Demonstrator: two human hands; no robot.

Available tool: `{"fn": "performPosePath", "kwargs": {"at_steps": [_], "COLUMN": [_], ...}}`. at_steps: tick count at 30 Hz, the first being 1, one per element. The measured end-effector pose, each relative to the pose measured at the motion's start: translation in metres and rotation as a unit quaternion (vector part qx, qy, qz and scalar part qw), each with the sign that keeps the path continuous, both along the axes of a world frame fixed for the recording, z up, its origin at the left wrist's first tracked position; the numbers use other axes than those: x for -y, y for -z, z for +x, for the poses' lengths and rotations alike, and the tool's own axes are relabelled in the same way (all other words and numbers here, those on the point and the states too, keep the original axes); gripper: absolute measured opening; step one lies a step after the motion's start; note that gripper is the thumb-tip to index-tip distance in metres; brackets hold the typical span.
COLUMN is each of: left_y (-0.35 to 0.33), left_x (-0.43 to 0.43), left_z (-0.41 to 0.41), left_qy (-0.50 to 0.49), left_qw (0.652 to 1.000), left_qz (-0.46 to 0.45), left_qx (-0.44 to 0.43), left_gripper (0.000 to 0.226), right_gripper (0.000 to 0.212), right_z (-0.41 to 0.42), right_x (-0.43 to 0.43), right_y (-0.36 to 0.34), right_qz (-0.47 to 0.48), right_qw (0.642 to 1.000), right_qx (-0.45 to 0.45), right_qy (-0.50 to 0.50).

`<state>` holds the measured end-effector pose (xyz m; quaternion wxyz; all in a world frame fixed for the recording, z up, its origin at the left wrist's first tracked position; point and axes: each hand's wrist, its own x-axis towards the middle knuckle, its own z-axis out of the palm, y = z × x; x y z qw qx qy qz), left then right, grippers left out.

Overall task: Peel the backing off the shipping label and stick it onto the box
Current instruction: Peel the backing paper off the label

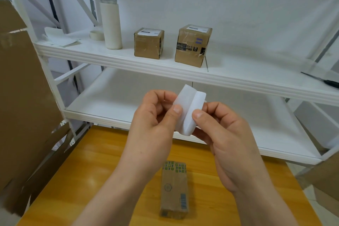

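Observation:
I hold a white shipping label point(189, 108) up in front of me, above the wooden table point(102, 167). My left hand point(156, 121) pinches its left layer between thumb and fingers. My right hand point(220, 126) pinches the right layer, and the two layers are split apart along the top. Below my hands a narrow brown cardboard box point(174, 189) with green printed marks lies flat on the table, untouched.
A white metal shelf point(165, 68) stands behind the table. On it are two labelled cardboard boxes point(149, 43) point(192, 46), a tall white bottle point(111, 24), a tape roll point(96, 35), papers and a screwdriver point(322, 80). Large flattened cardboard point(23, 97) leans at left.

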<state>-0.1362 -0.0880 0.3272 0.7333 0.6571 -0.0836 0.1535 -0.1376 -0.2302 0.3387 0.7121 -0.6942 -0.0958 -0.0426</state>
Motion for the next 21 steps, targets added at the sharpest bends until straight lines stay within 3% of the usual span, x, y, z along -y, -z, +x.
{"fn": "performPosePath", "kwargs": {"at_steps": [4, 9, 14, 21], "left_y": [0.0, -0.0008, 0.001, 0.0004], "left_x": [0.0015, 0.0033, 0.0042, 0.0023], "left_z": [-0.0024, -0.008, -0.0089, -0.0067], "left_qy": [-0.02, -0.037, -0.042, -0.039], "left_qw": [1.0, 0.997, 0.997, 0.999], "left_qz": [0.017, 0.062, 0.06, 0.027], "left_qx": [0.001, 0.02, 0.01, -0.017], "left_gripper": [0.032, 0.028, 0.029, 0.024], "right_gripper": [0.01, 0.03, 0.011, 0.006], "right_z": [-0.0011, -0.0027, -0.0025, -0.0022], "right_x": [-0.0003, -0.0012, -0.0002, 0.0036], "right_y": [0.0018, 0.0037, 0.0046, 0.0043], "right_qz": [0.001, -0.004, -0.014, 0.013], "right_qw": [1.0, 1.0, 1.0, 1.0], "right_qx": [-0.006, 0.0, 0.002, -0.024], "right_qy": [-0.004, 0.003, 0.01, 0.008]}}
